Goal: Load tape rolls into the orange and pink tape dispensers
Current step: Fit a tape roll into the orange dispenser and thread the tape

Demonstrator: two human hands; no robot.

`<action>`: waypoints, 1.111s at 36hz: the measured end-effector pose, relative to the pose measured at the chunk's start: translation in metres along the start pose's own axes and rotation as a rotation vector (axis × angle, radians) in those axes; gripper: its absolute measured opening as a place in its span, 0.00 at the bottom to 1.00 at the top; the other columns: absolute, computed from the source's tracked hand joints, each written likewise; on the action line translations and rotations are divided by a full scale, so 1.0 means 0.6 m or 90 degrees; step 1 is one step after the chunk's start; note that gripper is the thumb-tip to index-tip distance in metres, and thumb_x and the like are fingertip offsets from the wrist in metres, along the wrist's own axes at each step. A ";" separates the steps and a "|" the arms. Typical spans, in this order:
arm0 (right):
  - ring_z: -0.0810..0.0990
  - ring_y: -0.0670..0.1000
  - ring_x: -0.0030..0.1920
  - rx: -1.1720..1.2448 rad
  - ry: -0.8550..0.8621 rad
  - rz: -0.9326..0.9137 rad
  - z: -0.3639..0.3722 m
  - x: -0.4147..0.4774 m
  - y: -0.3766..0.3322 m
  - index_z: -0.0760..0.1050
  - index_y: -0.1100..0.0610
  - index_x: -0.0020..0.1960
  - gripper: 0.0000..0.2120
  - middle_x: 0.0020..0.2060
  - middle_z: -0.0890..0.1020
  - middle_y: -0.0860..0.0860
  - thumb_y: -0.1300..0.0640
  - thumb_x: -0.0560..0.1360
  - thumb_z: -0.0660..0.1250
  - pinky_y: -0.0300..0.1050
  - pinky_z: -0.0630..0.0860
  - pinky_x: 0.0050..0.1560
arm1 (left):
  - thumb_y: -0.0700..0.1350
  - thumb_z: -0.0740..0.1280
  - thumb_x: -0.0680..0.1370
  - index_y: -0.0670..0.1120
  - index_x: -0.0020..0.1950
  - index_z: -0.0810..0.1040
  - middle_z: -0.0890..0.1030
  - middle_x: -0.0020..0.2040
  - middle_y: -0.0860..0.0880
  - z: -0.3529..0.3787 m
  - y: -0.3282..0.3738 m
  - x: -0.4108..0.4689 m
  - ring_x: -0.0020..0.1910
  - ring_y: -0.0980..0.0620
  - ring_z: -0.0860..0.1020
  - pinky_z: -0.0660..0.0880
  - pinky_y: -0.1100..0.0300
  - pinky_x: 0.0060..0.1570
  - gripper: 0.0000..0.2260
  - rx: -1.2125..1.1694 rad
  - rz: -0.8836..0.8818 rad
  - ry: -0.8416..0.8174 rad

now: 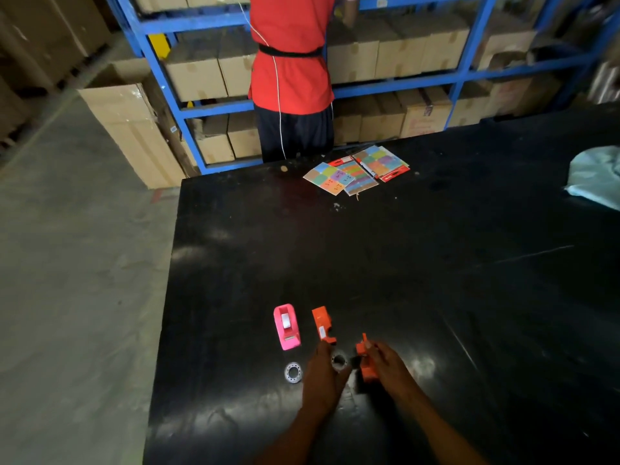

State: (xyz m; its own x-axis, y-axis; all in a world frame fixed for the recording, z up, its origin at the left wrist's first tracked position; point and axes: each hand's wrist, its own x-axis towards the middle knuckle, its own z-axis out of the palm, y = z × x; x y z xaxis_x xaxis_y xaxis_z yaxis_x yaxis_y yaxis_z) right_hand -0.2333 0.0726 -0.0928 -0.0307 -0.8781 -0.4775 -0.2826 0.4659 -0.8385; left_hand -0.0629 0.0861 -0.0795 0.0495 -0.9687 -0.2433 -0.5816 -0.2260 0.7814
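A pink tape dispenser (287, 327) lies on the black table (419, 270) with a white roll in its well. To its right lies an orange dispenser (323, 324). My right hand (389, 365) grips a second orange dispenser (365, 362), tilted just above the table. My left hand (323, 377) holds a clear tape roll (339, 360) between the fingertips, right beside that dispenser. Another clear tape roll (293, 372) rests flat on the table left of my left hand.
Coloured sticky-note packs and a pen (359, 171) lie at the table's far edge. A person in a red shirt (292, 62) stands behind it at blue shelving (402, 85) full of cardboard boxes. A pale bag (597, 177) sits at the right edge.
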 end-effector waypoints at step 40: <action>0.81 0.45 0.53 -0.019 0.008 -0.101 0.044 0.021 -0.065 0.73 0.44 0.66 0.14 0.53 0.82 0.47 0.48 0.81 0.60 0.42 0.78 0.55 | 0.51 0.78 0.67 0.37 0.45 0.80 0.84 0.48 0.36 -0.060 0.033 0.045 0.48 0.38 0.84 0.81 0.41 0.53 0.19 -0.312 -0.100 -0.065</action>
State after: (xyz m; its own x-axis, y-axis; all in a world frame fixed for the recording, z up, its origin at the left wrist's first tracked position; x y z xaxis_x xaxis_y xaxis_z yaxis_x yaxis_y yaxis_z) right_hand -0.1972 0.0465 -0.0730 0.0048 -0.9418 -0.3363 -0.3130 0.3180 -0.8949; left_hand -0.0442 0.0519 -0.0499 0.0121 -0.9097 -0.4152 -0.1247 -0.4133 0.9020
